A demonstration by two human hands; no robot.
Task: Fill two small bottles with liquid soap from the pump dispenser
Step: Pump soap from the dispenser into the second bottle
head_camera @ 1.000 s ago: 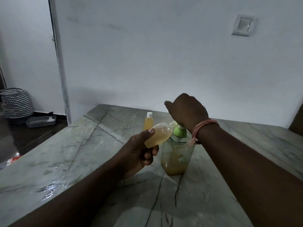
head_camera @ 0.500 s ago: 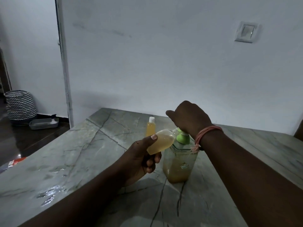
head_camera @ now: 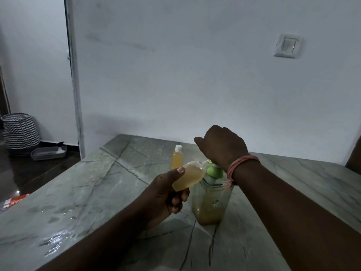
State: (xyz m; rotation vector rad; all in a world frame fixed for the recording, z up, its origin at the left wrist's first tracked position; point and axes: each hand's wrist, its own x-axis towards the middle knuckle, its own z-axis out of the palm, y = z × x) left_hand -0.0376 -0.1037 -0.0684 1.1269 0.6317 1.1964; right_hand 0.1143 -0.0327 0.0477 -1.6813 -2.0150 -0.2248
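My left hand (head_camera: 166, 198) grips a small clear bottle (head_camera: 188, 176) of yellow soap. It is tilted, with its mouth at the green pump spout. The pump dispenser (head_camera: 212, 202), a clear jar with amber soap in its lower part, stands on the marble table (head_camera: 97, 192). My right hand (head_camera: 220, 145) rests palm down on the green pump head (head_camera: 214, 171), with its fingertips hidden behind the back of the hand. A second small bottle (head_camera: 177, 158), full and with a white cap, stands upright just behind.
The wall runs along the table's far edge, with a switch plate (head_camera: 287, 45) on it. Wet patches (head_camera: 56, 241) shine on the table's near left. On the floor at the left stand a patterned basket (head_camera: 20, 131) and a grey tray (head_camera: 48, 153).
Both hands keep their hold at the dispenser. Only my head has shifted, so the whole scene sits slightly lower and to the right in view.
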